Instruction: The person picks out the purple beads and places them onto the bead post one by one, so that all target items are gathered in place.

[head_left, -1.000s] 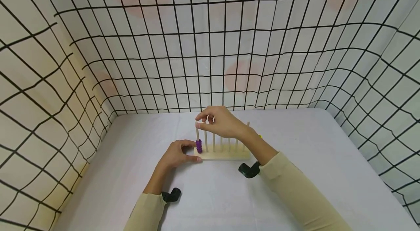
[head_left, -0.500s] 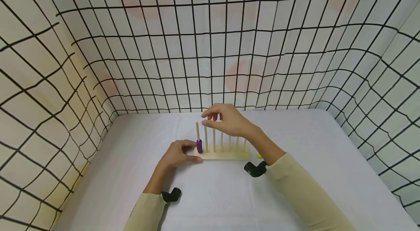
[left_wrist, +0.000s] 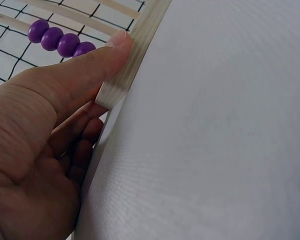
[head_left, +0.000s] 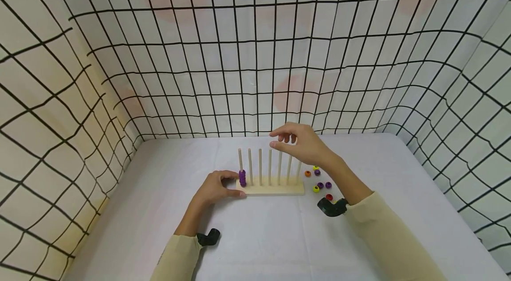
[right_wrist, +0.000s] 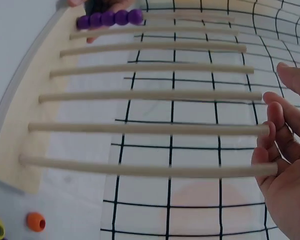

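A pale wooden peg rack [head_left: 275,189] with several upright pegs stands on the table. Several purple beads [head_left: 242,178] are stacked at the bottom of its leftmost peg. My left hand [head_left: 215,188] grips the left end of the base, and the left wrist view shows the thumb [left_wrist: 117,47] along its front edge. Above the right half of the rack hovers my right hand [head_left: 305,143], fingers loosely bent and nothing between them. In the right wrist view, its fingers [right_wrist: 262,155] overlap the tips of the nearer pegs, all bare of beads.
Loose beads lie right of the rack: an orange bead [head_left: 308,173], a red bead [head_left: 329,197], purple and yellow ones, some partly behind the right forearm. Black grid netting [head_left: 255,55] rises behind and at both sides of the white table [head_left: 255,236].
My right hand has moved right, from the leftmost peg across the peg tops. Loose beads beside the rack have come into sight. The left hand and rack have stayed put.
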The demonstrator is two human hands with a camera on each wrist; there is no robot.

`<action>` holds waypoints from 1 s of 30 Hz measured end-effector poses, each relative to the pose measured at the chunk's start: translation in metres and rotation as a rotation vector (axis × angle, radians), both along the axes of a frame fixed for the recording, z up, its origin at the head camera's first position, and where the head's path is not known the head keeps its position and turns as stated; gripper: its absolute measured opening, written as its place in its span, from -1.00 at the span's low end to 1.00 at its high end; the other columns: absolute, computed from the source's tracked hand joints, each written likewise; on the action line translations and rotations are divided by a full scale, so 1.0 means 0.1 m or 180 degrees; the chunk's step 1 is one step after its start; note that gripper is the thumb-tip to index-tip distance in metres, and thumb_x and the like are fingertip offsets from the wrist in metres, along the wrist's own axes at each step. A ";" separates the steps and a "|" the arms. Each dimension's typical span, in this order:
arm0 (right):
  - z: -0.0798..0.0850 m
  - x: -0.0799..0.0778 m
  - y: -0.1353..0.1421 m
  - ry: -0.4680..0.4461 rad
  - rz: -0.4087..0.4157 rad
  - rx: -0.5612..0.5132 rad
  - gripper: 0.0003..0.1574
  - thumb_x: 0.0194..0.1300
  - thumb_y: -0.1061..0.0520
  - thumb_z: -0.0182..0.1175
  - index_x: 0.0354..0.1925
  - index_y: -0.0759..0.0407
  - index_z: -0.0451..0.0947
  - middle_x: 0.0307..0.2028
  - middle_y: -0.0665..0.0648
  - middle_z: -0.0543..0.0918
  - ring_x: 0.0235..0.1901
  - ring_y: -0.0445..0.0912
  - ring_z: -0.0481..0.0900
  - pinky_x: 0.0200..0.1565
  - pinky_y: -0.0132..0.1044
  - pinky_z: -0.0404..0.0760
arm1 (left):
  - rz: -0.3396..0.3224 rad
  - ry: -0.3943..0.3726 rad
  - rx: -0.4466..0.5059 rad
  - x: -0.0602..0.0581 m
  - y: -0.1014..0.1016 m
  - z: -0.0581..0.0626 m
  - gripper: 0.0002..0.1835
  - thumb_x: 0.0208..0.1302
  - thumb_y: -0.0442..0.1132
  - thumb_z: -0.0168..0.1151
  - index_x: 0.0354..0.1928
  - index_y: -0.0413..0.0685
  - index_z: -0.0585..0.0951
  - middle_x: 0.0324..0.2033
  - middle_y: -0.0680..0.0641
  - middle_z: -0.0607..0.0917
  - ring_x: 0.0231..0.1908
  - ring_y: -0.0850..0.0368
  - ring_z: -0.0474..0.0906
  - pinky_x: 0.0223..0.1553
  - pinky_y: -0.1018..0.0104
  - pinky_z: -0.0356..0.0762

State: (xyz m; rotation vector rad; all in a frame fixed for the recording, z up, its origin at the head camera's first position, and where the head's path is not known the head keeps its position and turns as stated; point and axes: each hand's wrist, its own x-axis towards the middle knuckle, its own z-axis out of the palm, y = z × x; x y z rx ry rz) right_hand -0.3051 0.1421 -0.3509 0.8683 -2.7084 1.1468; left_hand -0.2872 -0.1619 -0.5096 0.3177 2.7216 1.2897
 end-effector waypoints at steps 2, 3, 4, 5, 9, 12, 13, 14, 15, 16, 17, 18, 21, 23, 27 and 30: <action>-0.02 0.00 0.09 -0.0012 -0.0041 -0.0058 -0.63 0.37 -0.10 0.37 0.07 -0.02 0.72 -0.26 -0.02 0.61 -0.23 -0.03 0.49 -0.17 -0.21 0.51 | 0.0004 0.0020 0.0005 0.00 0.00 0.00 -0.35 -0.19 0.04 0.76 0.05 0.13 0.77 0.13 -0.01 0.76 0.29 -0.05 0.57 0.39 -0.06 0.45; -0.03 0.00 0.14 -0.0025 -0.0061 -0.0093 -0.63 0.37 -0.10 0.37 0.07 -0.03 0.72 -0.27 -0.01 0.61 -0.24 -0.04 0.48 -0.17 -0.21 0.51 | 0.0003 0.0027 0.0009 0.01 -0.01 0.00 -0.35 -0.19 0.03 0.76 0.05 0.12 0.77 0.13 -0.01 0.76 0.29 -0.06 0.57 0.38 -0.06 0.45; -0.05 0.00 0.19 -0.0030 -0.0090 -0.0118 -0.63 0.38 -0.11 0.36 0.08 -0.04 0.72 -0.27 0.00 0.60 -0.24 -0.04 0.48 -0.18 -0.22 0.50 | 0.0002 0.0027 0.0010 0.01 -0.01 0.00 -0.35 -0.19 0.03 0.76 0.05 0.12 0.77 0.13 -0.01 0.76 0.29 -0.05 0.57 0.38 -0.06 0.45; -0.06 0.00 0.24 -0.0026 -0.0118 -0.0132 -0.63 0.39 -0.11 0.35 0.08 -0.04 0.72 -0.27 0.00 0.60 -0.24 -0.04 0.48 -0.18 -0.22 0.50 | 0.0004 0.0029 0.0013 0.00 -0.01 -0.01 -0.35 -0.19 0.03 0.76 0.05 0.12 0.77 0.13 -0.02 0.76 0.28 -0.05 0.57 0.38 -0.06 0.46; -0.15 0.00 0.47 0.0010 -0.0285 -0.0132 -0.61 0.41 -0.14 0.32 0.12 -0.08 0.70 -0.27 0.00 0.60 -0.22 -0.04 0.48 -0.18 -0.24 0.49 | -0.0001 0.0034 0.0026 -0.01 -0.01 -0.04 -0.35 -0.19 0.05 0.75 0.06 0.13 0.77 0.13 -0.02 0.75 0.29 -0.06 0.57 0.38 -0.07 0.46; -0.23 0.00 0.64 0.0041 -0.0418 -0.0071 -0.60 0.43 -0.16 0.30 0.13 -0.09 0.69 -0.27 -0.01 0.59 -0.21 -0.06 0.47 -0.17 -0.25 0.48 | -0.0012 0.0048 0.0022 -0.02 -0.01 -0.06 -0.34 -0.18 0.05 0.75 0.06 0.12 0.77 0.13 -0.02 0.75 0.30 -0.07 0.56 0.38 -0.08 0.45; -0.26 0.01 0.68 0.0056 -0.0453 -0.0048 -0.60 0.43 -0.17 0.30 0.14 -0.09 0.69 -0.28 -0.01 0.59 -0.21 -0.06 0.47 -0.17 -0.25 0.48 | -0.0013 0.0040 0.0022 -0.02 -0.02 -0.06 -0.34 -0.19 0.06 0.75 0.06 0.13 0.77 0.13 -0.02 0.75 0.30 -0.07 0.56 0.38 -0.08 0.45; -0.30 0.01 0.72 0.0067 -0.0482 -0.0028 -0.59 0.43 -0.17 0.29 0.14 -0.08 0.68 -0.28 -0.01 0.58 -0.21 -0.07 0.46 -0.17 -0.26 0.47 | -0.0013 0.0033 0.0019 -0.02 -0.02 -0.06 -0.34 -0.19 0.06 0.75 0.06 0.13 0.77 0.13 -0.02 0.75 0.30 -0.07 0.56 0.39 -0.07 0.45; -0.33 0.02 0.77 0.0066 -0.0517 -0.0013 -0.59 0.44 -0.17 0.29 0.14 -0.07 0.68 -0.29 0.00 0.58 -0.21 -0.07 0.46 -0.17 -0.27 0.48 | -0.0011 0.0030 0.0004 -0.02 -0.02 -0.05 -0.34 -0.19 0.06 0.75 0.06 0.13 0.77 0.14 -0.01 0.75 0.30 -0.06 0.56 0.38 -0.07 0.45; -0.36 0.02 0.81 0.0074 -0.0553 0.0002 -0.59 0.44 -0.17 0.29 0.14 -0.06 0.68 -0.29 0.00 0.57 -0.21 -0.07 0.46 -0.17 -0.27 0.48 | -0.0007 0.0026 -0.0005 -0.02 -0.02 -0.05 -0.34 -0.19 0.06 0.75 0.06 0.13 0.77 0.14 -0.01 0.75 0.30 -0.06 0.56 0.39 -0.07 0.45; -0.39 0.03 0.84 0.0078 -0.0588 0.0012 -0.59 0.44 -0.17 0.28 0.14 -0.05 0.68 -0.30 0.00 0.57 -0.21 -0.07 0.45 -0.17 -0.27 0.48 | -0.0004 0.0019 -0.0012 -0.02 -0.02 -0.05 -0.33 -0.20 0.07 0.75 0.06 0.13 0.77 0.14 -0.01 0.75 0.30 -0.06 0.56 0.39 -0.07 0.45; -0.42 0.04 0.88 0.0085 -0.0621 0.0025 -0.58 0.44 -0.17 0.28 0.14 -0.03 0.68 -0.30 0.01 0.56 -0.21 -0.07 0.45 -0.18 -0.28 0.48 | -0.0006 0.0035 -0.0027 -0.02 -0.03 -0.05 -0.33 -0.20 0.07 0.75 0.06 0.13 0.77 0.13 -0.01 0.75 0.30 -0.07 0.56 0.38 -0.08 0.45; -0.50 0.07 0.97 0.0043 -0.0687 0.0057 -0.58 0.44 -0.17 0.29 0.13 -0.02 0.68 -0.30 0.01 0.56 -0.21 -0.07 0.44 -0.18 -0.28 0.47 | 0.0002 0.0020 -0.0019 -0.02 -0.03 -0.04 -0.33 -0.21 0.07 0.76 0.06 0.14 0.77 0.13 0.00 0.75 0.30 -0.05 0.56 0.39 -0.05 0.45; -0.56 0.09 1.02 -0.0018 -0.0723 0.0097 -0.57 0.43 -0.19 0.30 0.13 -0.03 0.69 -0.29 0.01 0.56 -0.21 -0.06 0.44 -0.19 -0.29 0.47 | -0.0003 0.0033 0.0004 -0.02 -0.03 -0.05 -0.34 -0.20 0.07 0.75 0.06 0.13 0.77 0.12 0.01 0.76 0.30 -0.04 0.56 0.39 -0.05 0.45; -0.67 0.12 1.12 -0.0168 -0.0787 0.0200 -0.54 0.41 -0.20 0.31 0.13 -0.02 0.69 -0.28 0.02 0.57 -0.21 -0.04 0.45 -0.21 -0.33 0.49 | -0.0014 0.0024 0.0043 -0.01 -0.03 -0.06 -0.35 -0.18 0.07 0.74 0.06 0.14 0.77 0.13 0.02 0.75 0.30 -0.03 0.57 0.39 -0.04 0.45; -0.77 0.13 1.20 -0.0252 -0.0816 0.0277 -0.52 0.40 -0.20 0.32 0.14 0.01 0.69 -0.29 0.02 0.57 -0.22 -0.05 0.45 -0.24 -0.35 0.50 | -0.0034 0.0089 0.0015 -0.01 -0.02 -0.06 -0.35 -0.16 0.06 0.74 0.07 0.12 0.77 0.13 0.00 0.75 0.29 -0.05 0.57 0.37 -0.05 0.47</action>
